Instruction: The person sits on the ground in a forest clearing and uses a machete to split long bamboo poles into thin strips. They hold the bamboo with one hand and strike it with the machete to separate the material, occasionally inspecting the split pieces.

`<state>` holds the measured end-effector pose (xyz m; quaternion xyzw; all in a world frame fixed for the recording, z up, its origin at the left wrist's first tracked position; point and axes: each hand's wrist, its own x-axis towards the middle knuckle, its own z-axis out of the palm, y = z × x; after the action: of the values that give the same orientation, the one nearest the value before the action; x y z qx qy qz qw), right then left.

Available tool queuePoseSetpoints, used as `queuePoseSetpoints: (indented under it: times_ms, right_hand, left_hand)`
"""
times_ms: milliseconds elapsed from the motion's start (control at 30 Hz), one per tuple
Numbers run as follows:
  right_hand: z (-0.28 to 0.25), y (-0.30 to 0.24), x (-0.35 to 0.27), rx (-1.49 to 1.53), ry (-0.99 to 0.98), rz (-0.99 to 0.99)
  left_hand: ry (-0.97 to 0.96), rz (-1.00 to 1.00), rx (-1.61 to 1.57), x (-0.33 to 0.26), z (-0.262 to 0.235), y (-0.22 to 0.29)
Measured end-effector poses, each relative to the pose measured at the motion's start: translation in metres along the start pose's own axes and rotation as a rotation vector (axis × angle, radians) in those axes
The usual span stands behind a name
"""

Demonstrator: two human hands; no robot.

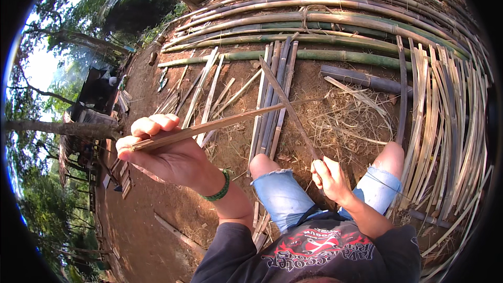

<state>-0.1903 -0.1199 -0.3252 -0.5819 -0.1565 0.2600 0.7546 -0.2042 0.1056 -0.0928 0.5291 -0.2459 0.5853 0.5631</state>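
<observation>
My left hand (175, 154) is raised at the left, its fingers and thumb around the near end of a bamboo strip (209, 128). The strip slants up to the right and thins toward its far end. In front of my lap, my right hand (331, 178) is closed around the lower end of a long, narrow, dark brown blade, apparently a machete (288, 106). It points up and to the left, and its handle is hidden in my fist. The strip and the blade cross in view near the middle; whether they touch I cannot tell.
Long bamboo poles (335, 18) lie across the far ground. Split bamboo strips (445, 126) are heaped at my right. Between my knees and the poles are dark bamboo lengths (275, 97), a thick grey bamboo piece (361, 79) and shavings (340, 115). A tree trunk (63, 128) stands left.
</observation>
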Motion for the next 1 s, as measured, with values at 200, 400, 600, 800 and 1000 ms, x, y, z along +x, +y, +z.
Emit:
queuePoseSetpoints:
  times_ms: [200, 400, 600, 800, 1000]
  right_hand:
    - [0.013, -0.014, -0.005, -0.005, 0.003, -0.053]
    - [0.014, -0.049, -0.017, -0.104, -0.100, -0.156]
    - [0.014, -0.063, -0.031, -0.127, -0.125, -0.222]
    - [0.020, -0.085, -0.036, -0.200, -0.332, -0.366]
    - [0.012, -0.062, -0.023, -0.226, -0.315, -0.374]
  left_hand:
    - [-0.018, -0.129, -0.290, -0.001, 0.014, 0.010]
    - [-0.048, -0.008, -0.137, -0.012, 0.029, 0.020]
    - [0.074, 0.030, 0.002, -0.031, 0.061, 0.036]
    - [0.051, 0.083, 0.014, -0.055, 0.056, 0.049]
    - [0.208, 0.083, 0.093, -0.077, 0.057, 0.055]
